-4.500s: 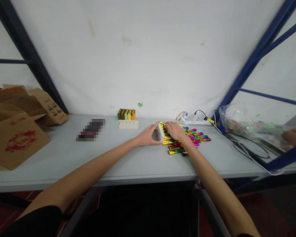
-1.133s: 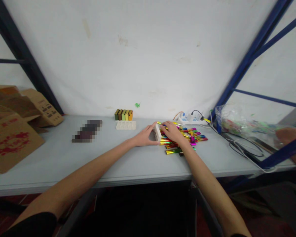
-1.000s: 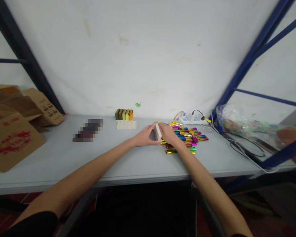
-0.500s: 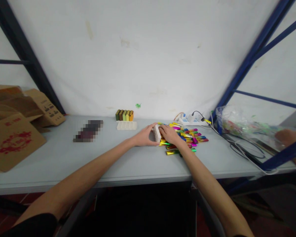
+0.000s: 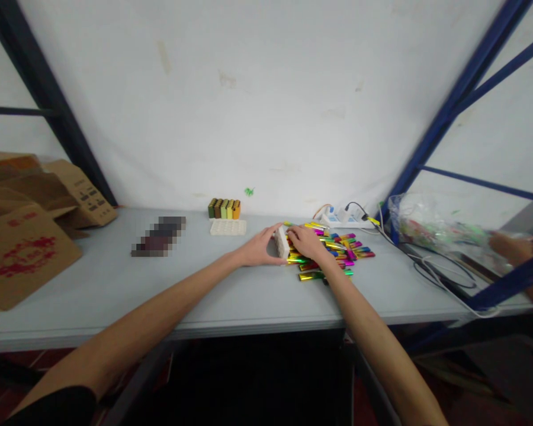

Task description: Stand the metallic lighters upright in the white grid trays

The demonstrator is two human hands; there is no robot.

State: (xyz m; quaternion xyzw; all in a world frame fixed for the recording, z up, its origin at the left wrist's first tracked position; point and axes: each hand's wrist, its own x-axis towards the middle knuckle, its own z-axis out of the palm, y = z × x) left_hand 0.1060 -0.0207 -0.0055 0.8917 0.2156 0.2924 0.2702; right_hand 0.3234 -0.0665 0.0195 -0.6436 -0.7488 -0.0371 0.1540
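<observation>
L fingers (image 5: pixel 270 231) holding wht tray (image 5: pixel 282 243) at tips, R fingers (image 5: pixel 296 234) just beside it, grip unclear

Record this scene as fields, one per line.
left hand: grips a white holder, on edge
right hand: over shiny coloured pieces, close to the holder; grip hidden
behind left hand: flat white tray, in front of a multicoloured row
back right: power strip
far left: cardboard boxes
far right: another person's hand, by clear plastic
</observation>
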